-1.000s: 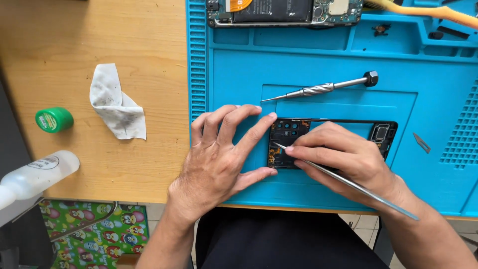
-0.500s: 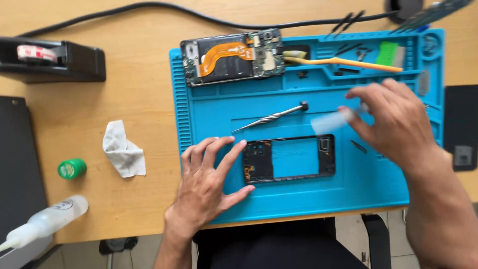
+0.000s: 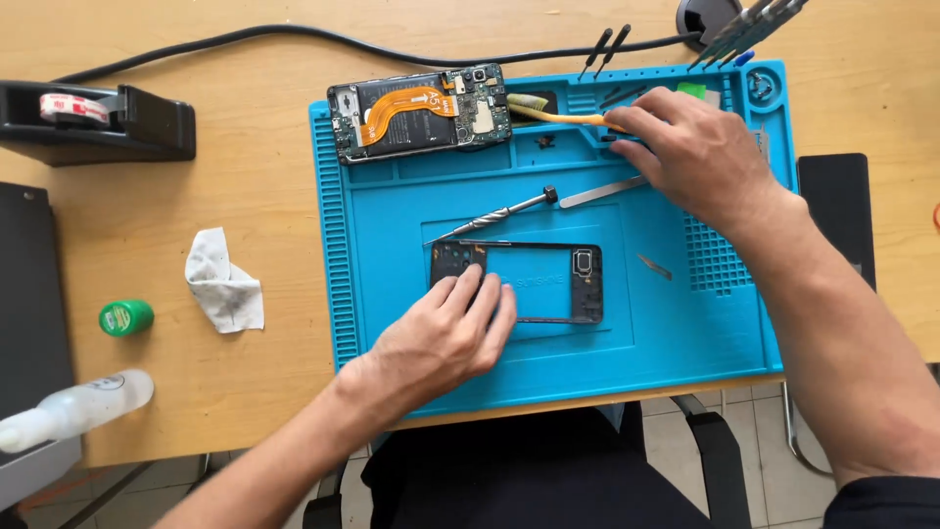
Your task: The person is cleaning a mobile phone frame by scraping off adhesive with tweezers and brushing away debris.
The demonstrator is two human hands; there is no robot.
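Observation:
My left hand (image 3: 441, 338) lies flat on the lower left corner of a black phone frame (image 3: 558, 284), which sits in the middle of a blue work mat (image 3: 392, 294). At the mat's top tool slots, my right hand (image 3: 695, 152) is curled around a flat metal tool (image 3: 597, 192) whose tip sticks out to the left under the palm. Its fingertips touch the end of a yellow-handled tool (image 3: 563, 118). A silver screwdriver (image 3: 490, 217) lies just above the frame. An opened phone with an orange flex cable (image 3: 421, 113) rests at the mat's top left.
On the wooden desk left of the mat are a crumpled tissue (image 3: 225, 284), a green cap (image 3: 125, 316), a clear bottle (image 3: 73, 411) and a black tape dispenser (image 3: 98, 118). A small metal piece (image 3: 654, 266) lies on the mat. A black slab (image 3: 832, 206) sits to the right.
My right hand lifted off the phone frame with the metal tool and moved up to the mat's top right. The view pulled back, and my left hand slid to the frame's lower left corner.

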